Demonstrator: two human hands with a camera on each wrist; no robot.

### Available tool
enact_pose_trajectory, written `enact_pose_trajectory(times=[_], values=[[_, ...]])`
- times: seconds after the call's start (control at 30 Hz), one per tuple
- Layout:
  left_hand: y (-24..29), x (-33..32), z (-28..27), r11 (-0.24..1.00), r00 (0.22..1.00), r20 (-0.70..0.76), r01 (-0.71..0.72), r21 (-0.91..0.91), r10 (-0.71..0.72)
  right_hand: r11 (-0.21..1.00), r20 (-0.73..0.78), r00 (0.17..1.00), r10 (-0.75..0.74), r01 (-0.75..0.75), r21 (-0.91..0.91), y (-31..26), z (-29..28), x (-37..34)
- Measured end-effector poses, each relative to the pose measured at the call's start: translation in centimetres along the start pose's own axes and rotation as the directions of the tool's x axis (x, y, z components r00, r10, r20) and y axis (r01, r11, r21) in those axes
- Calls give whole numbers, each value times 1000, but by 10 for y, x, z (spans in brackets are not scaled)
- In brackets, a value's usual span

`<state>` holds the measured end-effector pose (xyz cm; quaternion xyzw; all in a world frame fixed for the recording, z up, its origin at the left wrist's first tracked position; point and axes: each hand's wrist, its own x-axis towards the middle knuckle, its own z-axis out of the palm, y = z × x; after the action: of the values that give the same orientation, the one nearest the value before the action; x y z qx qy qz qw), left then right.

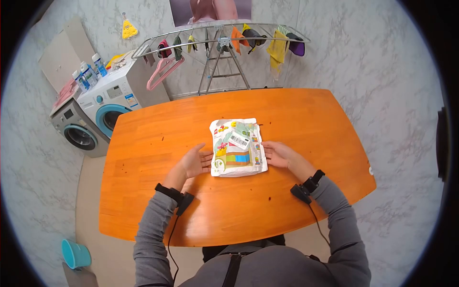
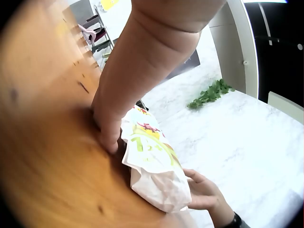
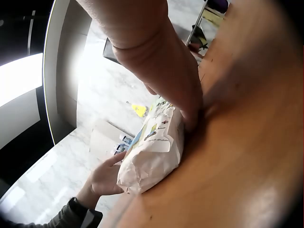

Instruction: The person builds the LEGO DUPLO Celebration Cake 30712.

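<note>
A white toy brick bag [image 1: 237,165] lies flat on the wooden table [image 1: 306,119], printed with colourful pictures and bearing a barcode label [image 1: 238,140]. My left hand [image 1: 193,162] rests along its left side, fingers extended towards the edge. At the opposite side, my right hand [image 1: 282,155] has its fingertips right at the bag's edge. Both wrist views show the puffy, crumpled end of the packet, with the left hand [image 2: 114,118] and the right hand [image 3: 183,90] low beside it. The tips of some fingers are hidden by the packet or the hand.
Two washing machines [image 1: 111,98] stand at the back left with several bottles [image 1: 99,64] on top. Behind the table is a metal drying rack [image 1: 224,43] hung with small cloths and pink hangers [image 1: 162,72]. A turquoise bucket [image 1: 75,254] sits on the floor at the lower left.
</note>
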<state>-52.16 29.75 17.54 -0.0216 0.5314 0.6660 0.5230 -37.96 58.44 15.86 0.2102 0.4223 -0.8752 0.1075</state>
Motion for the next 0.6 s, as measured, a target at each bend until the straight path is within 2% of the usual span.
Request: enact_pose_trajectory(times=[0.07,0.13,0.27,0.3,0.37,0.5,0.6], values=[[-8,-2,6,1000,1000,-16,-8,-15,7,999,-6,1000,1,0,42,4,6,-2],[-13,-10,15,998,997,67,-33,-44,36,999,-37,999,16,-14,47,5,22,-15],[-20,-21,24,1000,1000,17,10,27,-10,998,-62,996,58,-56,24,6,41,-32],[-20,-25,25,999,1000,14,25,37,-26,996,-50,995,86,-85,16,6,41,-35],[-12,-41,24,993,992,98,67,93,-76,995,-31,995,97,-97,20,8,43,-43],[-6,-79,34,989,990,99,87,120,-99,988,17,988,155,-155,22,10,47,-63],[-11,-104,40,990,987,120,92,103,-104,991,81,988,131,-129,-24,16,50,-84]])
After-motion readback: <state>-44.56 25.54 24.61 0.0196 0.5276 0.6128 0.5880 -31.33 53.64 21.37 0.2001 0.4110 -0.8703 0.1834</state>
